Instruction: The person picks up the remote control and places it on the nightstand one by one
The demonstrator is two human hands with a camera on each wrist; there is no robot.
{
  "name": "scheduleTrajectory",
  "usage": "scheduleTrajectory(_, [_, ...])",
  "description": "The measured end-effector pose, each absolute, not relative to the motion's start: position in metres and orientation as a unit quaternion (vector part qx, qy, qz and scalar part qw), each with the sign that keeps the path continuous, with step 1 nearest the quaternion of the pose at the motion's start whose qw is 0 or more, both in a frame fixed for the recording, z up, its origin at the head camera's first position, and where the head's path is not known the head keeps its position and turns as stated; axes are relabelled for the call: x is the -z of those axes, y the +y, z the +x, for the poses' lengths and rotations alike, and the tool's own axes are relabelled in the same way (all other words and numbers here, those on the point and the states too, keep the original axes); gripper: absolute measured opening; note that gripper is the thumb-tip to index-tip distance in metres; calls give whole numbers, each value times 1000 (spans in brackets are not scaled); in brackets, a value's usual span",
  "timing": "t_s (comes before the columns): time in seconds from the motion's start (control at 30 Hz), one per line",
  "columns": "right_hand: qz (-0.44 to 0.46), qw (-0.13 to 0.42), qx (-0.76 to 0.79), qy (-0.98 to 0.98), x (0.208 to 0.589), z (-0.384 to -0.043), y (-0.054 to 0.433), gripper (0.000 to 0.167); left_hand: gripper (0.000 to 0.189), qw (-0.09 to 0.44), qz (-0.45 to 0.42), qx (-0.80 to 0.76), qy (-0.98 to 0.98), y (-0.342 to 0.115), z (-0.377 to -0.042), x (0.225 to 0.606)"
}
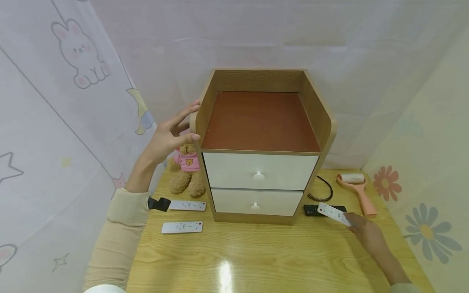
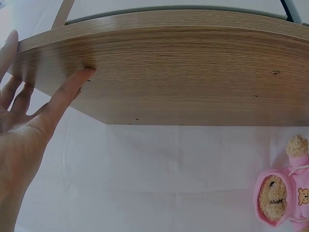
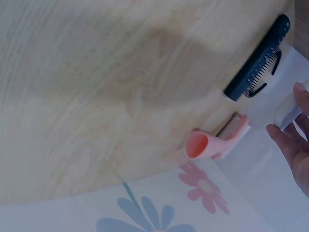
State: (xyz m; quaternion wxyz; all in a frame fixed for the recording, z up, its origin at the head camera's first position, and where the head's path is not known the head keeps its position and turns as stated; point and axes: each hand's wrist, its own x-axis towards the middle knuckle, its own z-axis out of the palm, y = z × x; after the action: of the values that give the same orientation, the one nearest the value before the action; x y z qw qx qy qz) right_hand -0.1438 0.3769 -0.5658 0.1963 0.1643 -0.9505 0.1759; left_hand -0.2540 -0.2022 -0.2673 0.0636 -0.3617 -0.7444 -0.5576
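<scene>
A small wooden cabinet [image 1: 261, 122] with two white drawers [image 1: 238, 171] stands on the table, both drawers closed. My left hand [image 1: 165, 138] rests on the upper part of its left side, the fingers extended; in the left wrist view, fingertips of that hand [image 2: 29, 121] touch the wood panel [image 2: 183, 72]. Off to the cabinet's right, my right hand [image 1: 368, 234] pinches a white remote control [image 1: 334, 213] by one end, above a black remote control [image 1: 311, 210]. The right wrist view catches only part of the held remote [image 3: 288, 112] at its edge.
Two white remotes, one nearer [image 1: 182, 227] and one farther [image 1: 187, 205], lie left of the cabinet. Behind them sits a teddy bear [image 1: 188, 162] in pink. A black coiled cord [image 1: 322, 198] and an orange lint roller [image 1: 360, 193] lie on the right.
</scene>
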Motion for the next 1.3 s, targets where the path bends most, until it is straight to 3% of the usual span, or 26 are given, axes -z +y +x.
scheduleTrajectory(0.4, [203, 290, -165, -921, 520, -158, 379, 48, 68, 55, -367, 557, -743, -203, -254, 268])
scheduleTrajectory(0.73, [146, 282, -204, -926, 474, -164, 380, 52, 68, 56, -362, 558, -744, -202, -254, 267])
scheduleTrajectory(1.3, [168, 318, -182, -915, 415, -169, 387, 50, 68, 46, -361, 560, -744, -200, -254, 266])
